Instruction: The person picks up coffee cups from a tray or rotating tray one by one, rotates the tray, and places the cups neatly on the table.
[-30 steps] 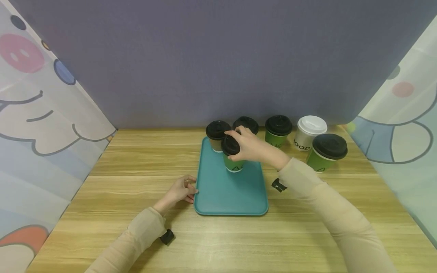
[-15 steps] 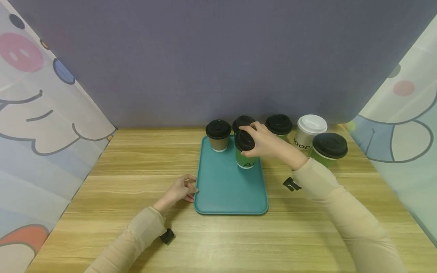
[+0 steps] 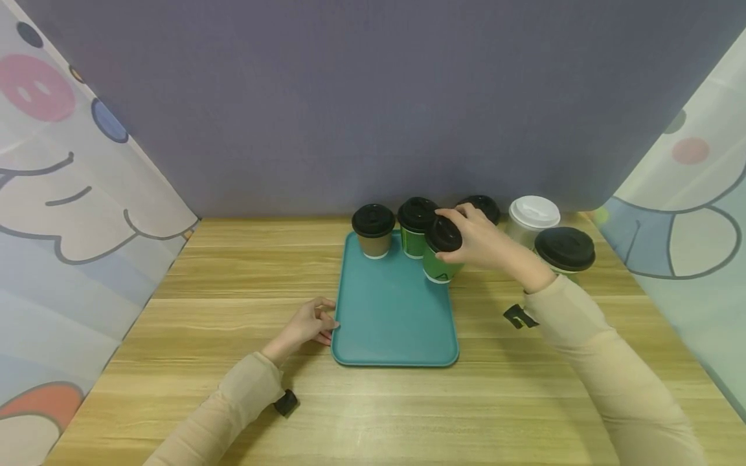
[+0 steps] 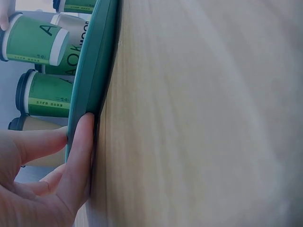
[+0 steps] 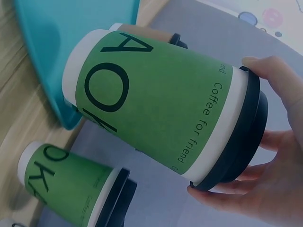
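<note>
In the head view my right hand (image 3: pixel 474 239) grips a green paper coffee cup (image 3: pixel 441 264) by its black lid, thumb and fingers around the rim. The cup hangs slightly tilted above the right edge of the teal tray (image 3: pixel 390 323); the left wrist view shows a gap beneath its base. My left hand (image 3: pixel 305 323) holds the tray's left edge, its digits on the rim and outer side (image 4: pixel 85 127). At the tray's back stand a brown cup (image 3: pixel 374 243) with a black lid and a green cup (image 3: pixel 412 243) with a black lid.
Right of the tray, another green cup (image 5: pixel 66 182) is partly hidden behind my right hand. Beside it stand a white-lidded cup (image 3: pixel 533 213) and a large black-lidded cup (image 3: pixel 564 249). A grey panel (image 3: pixel 373 116) rises behind the wooden table (image 3: pixel 233 272).
My right hand has carried the green cup rightward across the tray to its right side, uncovering the green cup at the back. My left hand has stayed at the tray's edge.
</note>
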The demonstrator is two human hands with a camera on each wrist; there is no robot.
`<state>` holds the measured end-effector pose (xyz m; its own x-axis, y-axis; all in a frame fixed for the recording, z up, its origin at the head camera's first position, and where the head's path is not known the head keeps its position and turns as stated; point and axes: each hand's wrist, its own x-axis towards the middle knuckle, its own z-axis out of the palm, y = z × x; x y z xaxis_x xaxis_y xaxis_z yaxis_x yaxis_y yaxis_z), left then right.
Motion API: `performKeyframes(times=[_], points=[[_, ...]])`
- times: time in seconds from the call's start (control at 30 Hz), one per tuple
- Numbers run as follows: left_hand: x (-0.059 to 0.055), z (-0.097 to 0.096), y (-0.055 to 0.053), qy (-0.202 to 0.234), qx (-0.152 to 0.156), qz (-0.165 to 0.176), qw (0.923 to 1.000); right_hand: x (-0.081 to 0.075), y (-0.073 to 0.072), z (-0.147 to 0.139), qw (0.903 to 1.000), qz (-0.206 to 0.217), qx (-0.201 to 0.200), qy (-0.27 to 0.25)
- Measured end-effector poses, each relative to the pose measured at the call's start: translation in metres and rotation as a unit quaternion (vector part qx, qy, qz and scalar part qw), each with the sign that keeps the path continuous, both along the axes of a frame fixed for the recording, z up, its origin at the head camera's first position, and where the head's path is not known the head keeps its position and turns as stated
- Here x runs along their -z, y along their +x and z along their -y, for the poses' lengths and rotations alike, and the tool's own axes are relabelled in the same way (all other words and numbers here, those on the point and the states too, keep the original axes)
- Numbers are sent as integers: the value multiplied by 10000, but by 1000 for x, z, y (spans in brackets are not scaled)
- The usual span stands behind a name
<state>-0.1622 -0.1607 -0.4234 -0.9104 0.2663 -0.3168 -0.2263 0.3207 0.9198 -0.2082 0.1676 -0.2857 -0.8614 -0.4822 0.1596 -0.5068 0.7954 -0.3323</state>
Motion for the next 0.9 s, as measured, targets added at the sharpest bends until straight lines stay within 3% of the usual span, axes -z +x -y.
performKeyframes(times=[0.3, 0.73, 0.9], points=[[-1, 0, 0, -31, -22, 32, 10000, 2, 1, -18, 9998, -60, 206, -14], [3, 0, -1, 23, -33, 20, 10000, 6, 5, -37, 9982, 346, 442, 195], [2, 0, 0, 26, -8, 11, 10000, 12, 4, -45, 9981, 325, 507, 159]])
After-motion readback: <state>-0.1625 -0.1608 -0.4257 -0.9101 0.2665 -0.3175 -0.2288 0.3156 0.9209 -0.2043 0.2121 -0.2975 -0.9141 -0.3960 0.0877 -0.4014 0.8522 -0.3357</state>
